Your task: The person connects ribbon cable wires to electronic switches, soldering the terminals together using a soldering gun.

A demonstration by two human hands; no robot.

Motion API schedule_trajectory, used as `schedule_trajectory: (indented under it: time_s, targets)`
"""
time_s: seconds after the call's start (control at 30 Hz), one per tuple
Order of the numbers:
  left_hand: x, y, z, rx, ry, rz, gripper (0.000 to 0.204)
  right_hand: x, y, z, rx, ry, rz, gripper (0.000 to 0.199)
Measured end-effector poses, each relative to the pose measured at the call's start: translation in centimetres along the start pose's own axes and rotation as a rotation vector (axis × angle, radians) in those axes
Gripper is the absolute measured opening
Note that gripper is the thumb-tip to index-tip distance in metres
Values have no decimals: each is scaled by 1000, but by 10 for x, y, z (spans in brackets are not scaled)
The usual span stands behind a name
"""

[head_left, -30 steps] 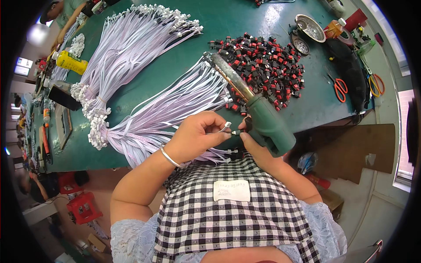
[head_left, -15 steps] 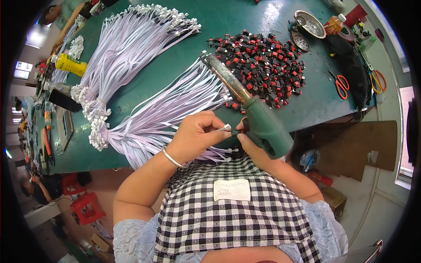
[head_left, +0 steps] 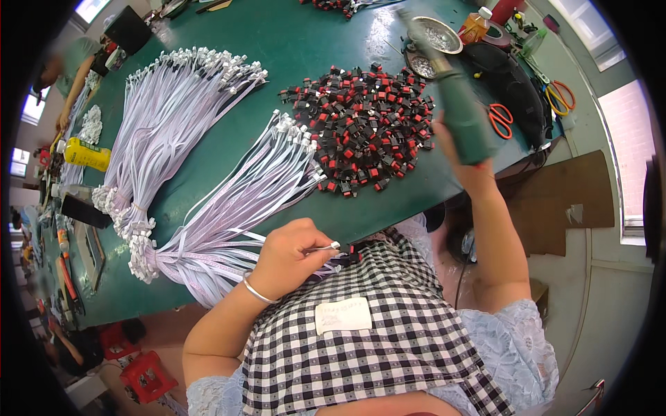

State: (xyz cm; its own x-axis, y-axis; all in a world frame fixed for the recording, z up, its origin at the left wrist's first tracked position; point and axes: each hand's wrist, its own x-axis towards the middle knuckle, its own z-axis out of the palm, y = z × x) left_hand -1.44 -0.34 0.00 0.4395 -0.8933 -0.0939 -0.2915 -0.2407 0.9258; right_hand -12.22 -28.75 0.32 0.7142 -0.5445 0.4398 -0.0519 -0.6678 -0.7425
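Left grip [head_left: 295, 249] is pinching a white cable [head_left: 323, 248], its plug end [head_left: 335, 245] showing at the lower centre of the frame, while the right grip [head_left: 477, 180], partly hidden from me, seems to be clasping the green tool [head_left: 463, 114]. Since half a second ago, tool and right grip are moving to the upper right, near a metal dish [head_left: 452, 48], so two-handed work on the cable is seemingly pausing.

— state the tabletop [head_left: 312, 45] finish.
— smooth, glossy, reflecting light.
— ribbon cables [head_left: 170, 128]?
— smooth plastic sheathing.
— hand tool housing [head_left: 463, 118]?
— plastic-looking; finish blurred.
— bangle [head_left: 256, 294] and bowl [head_left: 458, 44]?
— both shiny metal.
— apron [head_left: 347, 367] and sleeves [head_left: 503, 347]?
— matt woven cloth; openwork lace.
— scissor handles [head_left: 500, 122]?
— smooth orange plastic.
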Motion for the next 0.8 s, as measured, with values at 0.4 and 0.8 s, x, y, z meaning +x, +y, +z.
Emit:
schedule_trajectory:
  time_s: [0.4, 0.8]
  targets:
    - [-7, -7, 1, 377, -100, 300, 26, 38, 13, 44, -551, -270, -638, 28]
    - [53, -7, -36, 675, 223, 182, 18, 17, -42, 2, 669, 111, 154, 36]
